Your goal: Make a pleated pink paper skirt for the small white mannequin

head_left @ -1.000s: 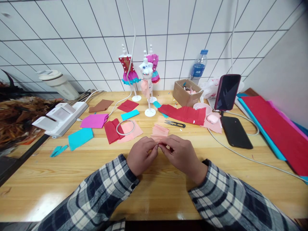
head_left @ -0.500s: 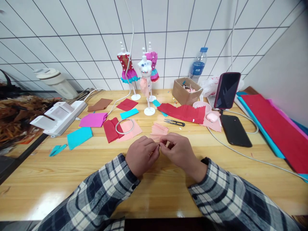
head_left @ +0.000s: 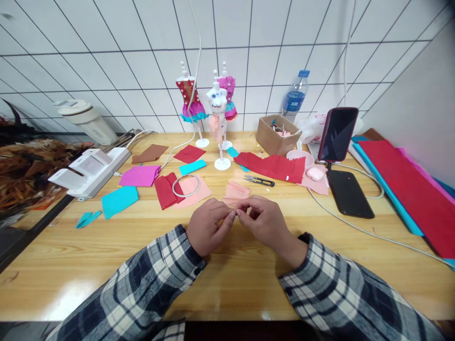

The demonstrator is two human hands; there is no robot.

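My left hand (head_left: 209,226) and my right hand (head_left: 263,221) meet over the middle of the table, fingertips almost touching. Both are closed in a pinch. Whatever lies between the fingertips is too small to make out. Just beyond them is a pleated peach piece of crepe paper or cloth (head_left: 237,190), its near edge partly hidden by the fingers. Small black thread snips (head_left: 259,181) lie behind my right hand. To the left, a white ring (head_left: 186,195) rests across a flat peach piece (head_left: 202,190) and a folded red piece (head_left: 164,192).
Three small mannequins stand near the wall, one bare-topped white (head_left: 216,97). Behind my right hand lie a long red strip (head_left: 273,166), a cardboard box (head_left: 277,137) and a black phone (head_left: 350,193). A cable (head_left: 355,225) crosses the right side. A white power strip (head_left: 95,177) stands left.
The view has shifted slightly, moving the scene a little to the right. My left thumb looks more extended along the fingertips; both hands keep pinching in the same place.
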